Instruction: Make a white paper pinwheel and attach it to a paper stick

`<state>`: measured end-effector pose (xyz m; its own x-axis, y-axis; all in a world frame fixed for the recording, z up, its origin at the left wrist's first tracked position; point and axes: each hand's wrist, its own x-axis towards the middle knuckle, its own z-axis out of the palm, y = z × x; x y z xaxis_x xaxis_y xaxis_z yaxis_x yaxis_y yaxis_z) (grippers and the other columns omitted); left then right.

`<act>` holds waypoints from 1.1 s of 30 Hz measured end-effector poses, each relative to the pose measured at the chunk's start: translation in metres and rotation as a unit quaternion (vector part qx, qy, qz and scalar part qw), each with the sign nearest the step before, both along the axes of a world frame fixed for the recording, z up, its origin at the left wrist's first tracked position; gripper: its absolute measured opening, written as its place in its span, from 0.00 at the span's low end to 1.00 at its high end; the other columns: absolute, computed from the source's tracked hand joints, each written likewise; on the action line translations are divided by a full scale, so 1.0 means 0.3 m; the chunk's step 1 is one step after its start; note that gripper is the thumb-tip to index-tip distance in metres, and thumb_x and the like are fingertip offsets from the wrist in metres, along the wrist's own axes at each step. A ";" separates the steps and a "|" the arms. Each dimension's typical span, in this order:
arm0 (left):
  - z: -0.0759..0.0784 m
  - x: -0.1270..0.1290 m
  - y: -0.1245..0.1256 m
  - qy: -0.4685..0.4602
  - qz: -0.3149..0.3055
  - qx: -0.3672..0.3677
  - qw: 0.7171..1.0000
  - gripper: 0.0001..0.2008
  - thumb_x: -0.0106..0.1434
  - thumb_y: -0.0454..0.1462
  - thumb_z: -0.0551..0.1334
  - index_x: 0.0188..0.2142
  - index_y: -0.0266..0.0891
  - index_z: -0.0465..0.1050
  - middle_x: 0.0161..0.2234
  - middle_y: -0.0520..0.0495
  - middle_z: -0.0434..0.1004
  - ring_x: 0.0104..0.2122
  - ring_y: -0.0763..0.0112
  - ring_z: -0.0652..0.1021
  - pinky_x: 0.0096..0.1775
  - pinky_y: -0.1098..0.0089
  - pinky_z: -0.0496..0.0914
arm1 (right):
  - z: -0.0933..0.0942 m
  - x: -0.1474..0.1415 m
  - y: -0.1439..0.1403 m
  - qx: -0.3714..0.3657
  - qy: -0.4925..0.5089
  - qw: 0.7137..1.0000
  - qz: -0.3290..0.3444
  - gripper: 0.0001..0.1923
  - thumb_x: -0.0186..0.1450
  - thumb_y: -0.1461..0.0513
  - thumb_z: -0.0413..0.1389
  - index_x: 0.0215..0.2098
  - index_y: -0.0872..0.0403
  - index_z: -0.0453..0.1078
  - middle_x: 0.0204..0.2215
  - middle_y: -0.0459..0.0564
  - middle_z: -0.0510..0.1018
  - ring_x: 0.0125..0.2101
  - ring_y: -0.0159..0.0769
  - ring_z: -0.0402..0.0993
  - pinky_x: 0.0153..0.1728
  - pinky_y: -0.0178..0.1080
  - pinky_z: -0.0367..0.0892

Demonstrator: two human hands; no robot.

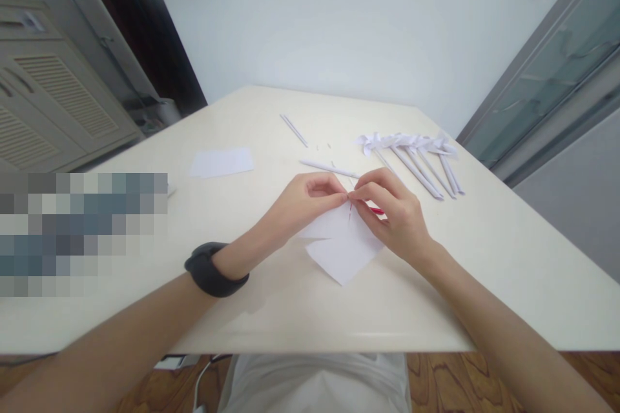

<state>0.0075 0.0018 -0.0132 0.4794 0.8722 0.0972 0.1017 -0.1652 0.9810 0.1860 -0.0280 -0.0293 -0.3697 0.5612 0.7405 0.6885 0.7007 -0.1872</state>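
Observation:
A white paper sheet [341,258] with cut slits lies slightly raised off the white table in front of me; one corner points towards me. My left hand [317,197] is closed in a pinch on the sheet's far part, thumb against forefinger. My right hand [394,210] pinches the paper at the same spot, its fingertips meeting those of the left. Partly hidden under the right hand lies a red object [376,211], too covered to name. Just beyond the hands rests a rolled white paper stick [327,168].
Several white paper pinwheels on rolled sticks [419,171] lie at the right back of the table [217,116]. Two thin paper sticks [294,130] and small scraps lie further back. A stack of paper [221,162] is on the left, near a blurred-out patch [82,232].

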 end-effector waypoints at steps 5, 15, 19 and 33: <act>-0.002 -0.003 0.003 -0.015 -0.012 0.004 1.000 0.08 0.57 0.40 0.62 0.28 0.36 0.71 0.27 0.51 0.73 0.29 0.73 0.73 0.30 0.74 0.64 | -0.007 0.008 0.013 0.031 -0.010 0.999 0.004 0.08 0.64 0.70 0.50 0.35 0.52 0.68 0.34 0.50 0.70 0.32 0.33 0.69 0.28 0.36 0.64; 0.006 -0.006 0.004 0.003 -0.030 -0.005 1.000 0.11 0.56 0.44 0.64 0.32 0.37 0.72 0.32 0.48 0.76 0.34 0.67 0.77 0.36 0.69 0.68 | -0.004 0.016 0.021 0.131 -0.079 0.988 -0.034 0.10 0.62 0.72 0.50 0.33 0.52 0.68 0.32 0.50 0.73 0.29 0.32 0.68 0.27 0.35 0.63; -0.003 -0.007 0.012 0.005 -0.023 0.001 1.000 0.12 0.56 0.44 0.64 0.33 0.37 0.73 0.33 0.47 0.77 0.36 0.67 0.77 0.38 0.68 0.68 | -0.004 0.018 0.022 0.141 -0.107 0.983 -0.048 0.11 0.63 0.72 0.49 0.36 0.52 0.68 0.35 0.51 0.74 0.30 0.33 0.67 0.29 0.36 0.63; -0.010 -0.012 0.014 0.009 -0.008 0.022 1.000 0.11 0.57 0.44 0.64 0.32 0.37 0.74 0.32 0.49 0.77 0.34 0.69 0.77 0.34 0.72 0.67 | 0.024 0.008 0.002 -0.019 0.042 0.999 -0.004 0.11 0.63 0.70 0.49 0.37 0.52 0.71 0.38 0.51 0.70 0.37 0.33 0.70 0.34 0.37 0.67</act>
<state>0.0039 0.0058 -0.0163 0.4960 0.8591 0.1262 0.1152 -0.2092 0.9711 0.1884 -0.0274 -0.0220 -0.3029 0.5930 0.7461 0.6752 0.6860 -0.2711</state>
